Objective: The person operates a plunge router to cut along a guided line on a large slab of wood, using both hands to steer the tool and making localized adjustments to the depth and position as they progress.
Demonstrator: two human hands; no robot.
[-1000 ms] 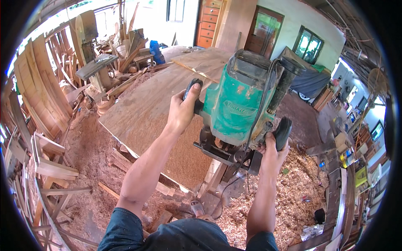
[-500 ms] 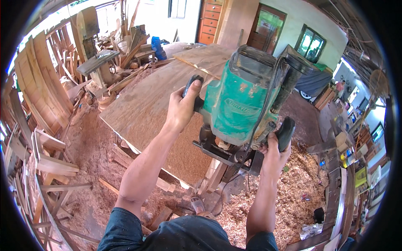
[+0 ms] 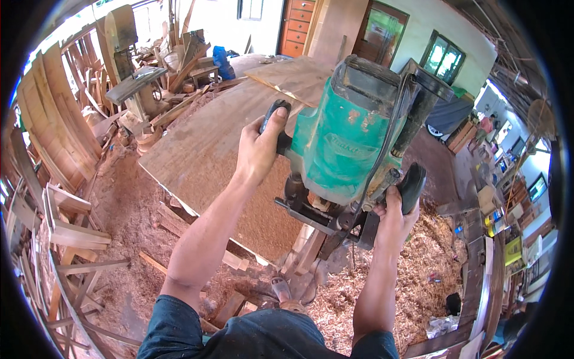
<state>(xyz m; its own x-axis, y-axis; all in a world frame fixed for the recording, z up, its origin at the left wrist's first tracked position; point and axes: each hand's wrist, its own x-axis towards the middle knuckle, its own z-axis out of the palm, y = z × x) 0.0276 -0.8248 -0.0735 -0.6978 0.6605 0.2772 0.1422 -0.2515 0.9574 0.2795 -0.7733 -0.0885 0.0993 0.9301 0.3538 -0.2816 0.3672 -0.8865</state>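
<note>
1. Router (image 3: 353, 128), green body with black top and black base, held up in front of the person, tilted, above the near end of a large wooden board (image 3: 203, 149).
2. Left hand (image 3: 260, 149) closed around the black knob handle on the router's left side; thumb lies along the top of the knob.
3. Right hand (image 3: 394, 215) wrapped around the black handle on the router's right side, lower than the left one; fingers curled under it.
4. Black cord (image 3: 382, 143) runs down the router's right flank, from the top toward the base.
5. Router base appears clear of the board; cannot tell for certain whether any part touches it.
6. Board is broad and flat, brownish, and runs away from the person; a second, paler sheet (image 3: 293, 78) lies on its far end.
7. Floor (image 3: 119, 209) covered in sawdust; heaped wood shavings (image 3: 418, 269) lie to the right, below the right hand.
8. Loose wood offcuts and slats stacked along the left side (image 3: 66, 221); curved planks (image 3: 54, 119) lean beyond them.
9. Machine on a stand (image 3: 134, 84) at far left, well apart from the hands.
10. Far wall has a wooden drawer cabinet (image 3: 296, 30), a door (image 3: 382, 30) and a window (image 3: 448, 57).
11. Cluttered shelf (image 3: 496, 221) along the right edge.
</note>
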